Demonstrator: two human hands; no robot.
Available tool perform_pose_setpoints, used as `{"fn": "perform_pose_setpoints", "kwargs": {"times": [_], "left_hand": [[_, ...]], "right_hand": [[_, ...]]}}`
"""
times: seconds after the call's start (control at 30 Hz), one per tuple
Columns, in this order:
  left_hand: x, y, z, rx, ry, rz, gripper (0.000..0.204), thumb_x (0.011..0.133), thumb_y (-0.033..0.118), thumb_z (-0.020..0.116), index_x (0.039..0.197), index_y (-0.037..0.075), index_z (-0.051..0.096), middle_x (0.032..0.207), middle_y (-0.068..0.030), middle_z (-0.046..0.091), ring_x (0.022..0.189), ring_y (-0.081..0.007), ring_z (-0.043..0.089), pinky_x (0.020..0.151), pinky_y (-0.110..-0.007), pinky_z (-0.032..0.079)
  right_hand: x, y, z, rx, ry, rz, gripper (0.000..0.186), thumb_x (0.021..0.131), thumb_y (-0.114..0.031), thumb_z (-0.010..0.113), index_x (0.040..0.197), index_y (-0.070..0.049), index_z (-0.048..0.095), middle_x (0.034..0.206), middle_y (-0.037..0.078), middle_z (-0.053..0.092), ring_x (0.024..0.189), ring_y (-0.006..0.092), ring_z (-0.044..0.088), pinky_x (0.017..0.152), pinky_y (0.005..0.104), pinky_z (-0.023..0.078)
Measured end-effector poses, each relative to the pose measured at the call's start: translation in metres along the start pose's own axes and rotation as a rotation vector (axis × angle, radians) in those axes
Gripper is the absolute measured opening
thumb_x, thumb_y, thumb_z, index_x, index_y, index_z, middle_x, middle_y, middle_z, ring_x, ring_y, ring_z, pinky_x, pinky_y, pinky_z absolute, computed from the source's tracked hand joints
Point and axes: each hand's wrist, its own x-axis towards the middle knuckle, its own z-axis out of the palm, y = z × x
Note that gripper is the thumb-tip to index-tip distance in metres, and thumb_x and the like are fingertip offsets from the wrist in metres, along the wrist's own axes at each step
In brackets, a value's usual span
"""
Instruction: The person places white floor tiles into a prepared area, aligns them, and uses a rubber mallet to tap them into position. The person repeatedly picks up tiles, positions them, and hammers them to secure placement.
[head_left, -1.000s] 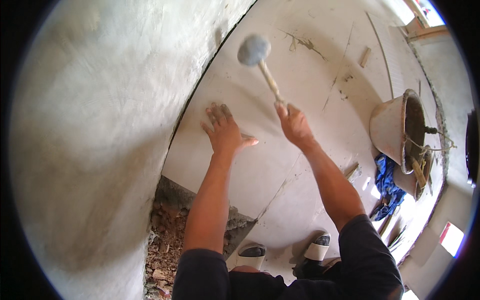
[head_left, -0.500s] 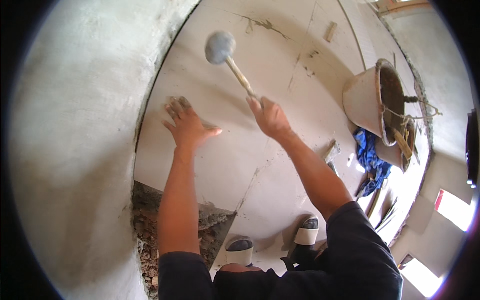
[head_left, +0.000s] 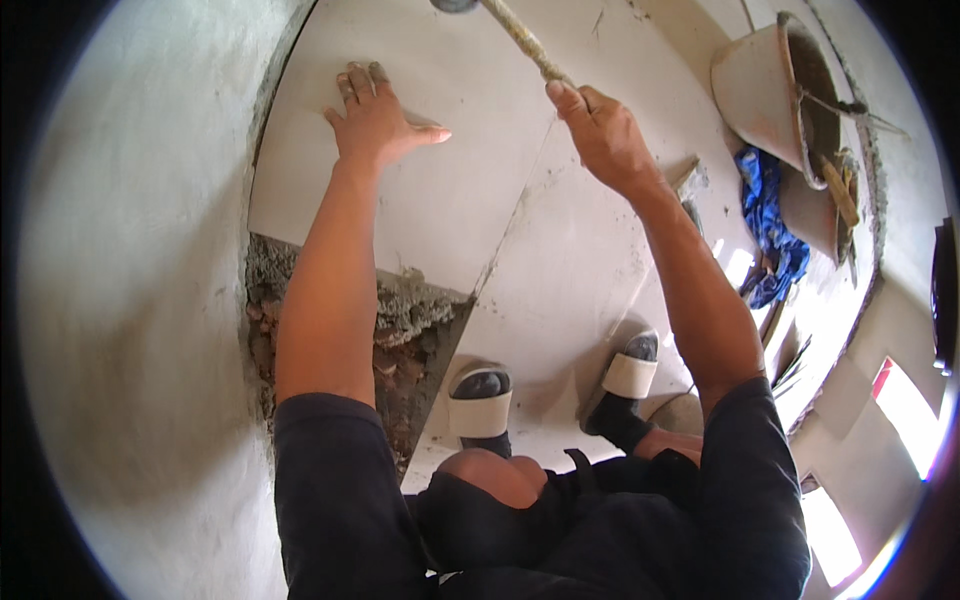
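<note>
With fingers spread, my left hand (head_left: 372,118) lies flat on a large pale floor tile (head_left: 400,220) beside the left wall. My right hand (head_left: 605,135) is closed around the wooden handle of a mallet (head_left: 522,40), which slants up and to the left. Only part of the mallet's dark rounded head shows at the top edge of the picture. Below the tile's near edge is a bed of rough mortar and broken rubble (head_left: 410,335), partly covered by my left forearm.
A plastered wall (head_left: 150,250) rises on the left. At right lie a dirty bucket (head_left: 765,90) on its side, a second container (head_left: 815,210) with a wooden-handled tool, and a blue cloth (head_left: 768,230). A trowel-like tool (head_left: 690,185) lies by my right forearm. My sandalled feet rest on tiles.
The view has shifted, so tile, bucket and rubble sit higher in the picture. My right hand and the mallet have moved up and right. The left hand stays flat on the tile.
</note>
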Motion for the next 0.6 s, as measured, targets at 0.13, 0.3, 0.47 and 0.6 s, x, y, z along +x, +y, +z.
{"fn": "perform_pose_setpoints", "kwargs": {"times": [0.13, 0.3, 0.47, 0.6], "left_hand": [[-0.036, 0.008, 0.019, 0.007, -0.028, 0.04, 0.131, 0.057, 0.068, 0.077, 0.148, -0.004, 0.016, 0.154, -0.028, 0.012, 0.145, -0.0405, 0.008, 0.105, -0.068, 0.021], [-0.035, 0.011, 0.014, -0.007, -0.003, 0.029, 0.127, 0.06, 0.067, 0.075, 0.149, -0.002, 0.016, 0.155, -0.0257, 0.013, 0.145, -0.0385, 0.011, 0.106, -0.066, 0.023], [-0.037, 0.014, 0.011, 0.039, -0.008, 0.011, 0.126, 0.061, 0.066, 0.075, 0.149, -0.001, 0.014, 0.155, -0.0234, 0.013, 0.145, -0.037, 0.011, 0.108, -0.064, 0.023], [-0.038, 0.013, 0.013, 0.023, -0.043, 0.009, 0.129, 0.06, 0.069, 0.074, 0.15, -0.001, 0.014, 0.155, -0.0247, 0.013, 0.145, -0.0374, 0.01, 0.109, -0.064, 0.021]], "right_hand": [[-0.027, 0.003, 0.014, 0.079, 0.155, -0.164, 0.072, 0.092, -0.066, 0.04, 0.077, 0.002, 0.058, 0.065, 0.02, 0.059, 0.066, 0.0322, 0.062, 0.064, 0.0453, 0.049], [-0.018, 0.01, 0.048, -0.034, 0.068, 0.067, 0.071, 0.093, -0.064, 0.04, 0.082, 0.004, 0.06, 0.071, 0.022, 0.061, 0.071, 0.0337, 0.061, 0.068, 0.0444, 0.049], [-0.004, 0.011, 0.054, -0.003, 0.061, 0.079, 0.074, 0.092, -0.066, 0.039, 0.087, 0.004, 0.062, 0.082, 0.024, 0.065, 0.082, 0.0359, 0.064, 0.074, 0.0452, 0.05], [0.003, 0.011, 0.048, -0.018, -0.094, 0.193, 0.074, 0.092, -0.066, 0.037, 0.086, 0.003, 0.063, 0.085, 0.025, 0.066, 0.087, 0.037, 0.065, 0.076, 0.0455, 0.05]]}}
